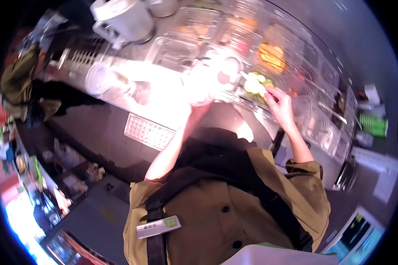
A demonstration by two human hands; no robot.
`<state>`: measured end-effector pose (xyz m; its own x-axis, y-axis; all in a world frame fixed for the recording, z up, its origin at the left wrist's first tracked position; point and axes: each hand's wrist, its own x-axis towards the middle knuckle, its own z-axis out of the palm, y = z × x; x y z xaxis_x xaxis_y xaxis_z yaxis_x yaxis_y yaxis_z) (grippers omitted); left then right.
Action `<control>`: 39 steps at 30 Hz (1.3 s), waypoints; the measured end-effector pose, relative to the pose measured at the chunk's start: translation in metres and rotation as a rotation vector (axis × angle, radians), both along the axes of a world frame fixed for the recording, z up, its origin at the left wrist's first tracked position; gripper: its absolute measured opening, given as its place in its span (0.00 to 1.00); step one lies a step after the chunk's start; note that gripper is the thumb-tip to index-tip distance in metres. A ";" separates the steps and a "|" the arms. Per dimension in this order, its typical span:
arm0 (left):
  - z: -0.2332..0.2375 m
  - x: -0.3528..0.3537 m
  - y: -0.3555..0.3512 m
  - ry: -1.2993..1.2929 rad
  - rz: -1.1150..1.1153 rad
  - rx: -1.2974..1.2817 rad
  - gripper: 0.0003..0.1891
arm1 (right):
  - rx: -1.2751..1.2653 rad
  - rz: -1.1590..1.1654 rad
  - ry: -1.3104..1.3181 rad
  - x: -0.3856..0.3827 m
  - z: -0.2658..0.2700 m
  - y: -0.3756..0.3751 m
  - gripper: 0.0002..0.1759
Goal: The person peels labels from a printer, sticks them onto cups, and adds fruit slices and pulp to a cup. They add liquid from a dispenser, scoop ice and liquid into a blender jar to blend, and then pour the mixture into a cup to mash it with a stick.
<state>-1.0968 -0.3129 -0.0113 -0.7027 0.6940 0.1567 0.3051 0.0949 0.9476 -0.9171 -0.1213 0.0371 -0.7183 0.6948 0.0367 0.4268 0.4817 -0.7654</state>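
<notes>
Two hands are up at the counter edge, both busy. My left hand (198, 107) is closed around a clear cup (207, 86). Glare washes out most of the cup, so I can't read its contents beyond a pinkish round patch at the mouth. My right hand (278, 105) is pinched shut on a pale utensil (252, 81); I can't tell if it is tongs or a spoon.

- The utensil's long axis runs up and left from the fingers, with its tip among the green slices (257, 84) in their clear tub.
- The slices lie just beyond the right hand, and the cup mouth is just left of them. The right hand is nearer the slices, the left well short.
- The gap between cup and tub is narrow, rims close together.

Room: clear ingredient bins (177, 51) crowd the far side, one with orange pieces (272, 55). A white appliance (119, 17) sits far left. A perforated drain tray (148, 131) sits below the left forearm. The near side over the dark counter front is open.
</notes>
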 end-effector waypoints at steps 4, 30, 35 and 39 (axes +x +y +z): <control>-0.006 -0.011 -0.059 0.294 -0.006 -0.169 0.46 | 0.279 0.032 -0.362 -0.041 -0.055 0.007 0.09; 0.037 -0.295 -0.495 0.110 1.114 0.362 0.53 | -0.224 0.388 0.563 -0.499 -0.045 -0.343 0.40; 0.035 -0.412 -0.546 0.047 1.073 0.457 0.52 | -0.205 0.539 0.431 -0.606 -0.021 -0.405 0.42; 0.022 -0.506 -0.574 0.033 1.060 0.528 0.52 | -0.382 0.524 0.470 -0.696 -0.031 -0.426 0.44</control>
<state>-1.6023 -0.8865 0.0111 -0.8787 -0.3881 0.2779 0.3345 -0.0854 0.9385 -1.6135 -0.5472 0.0063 -0.9232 0.2967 0.2442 -0.1905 0.1983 -0.9614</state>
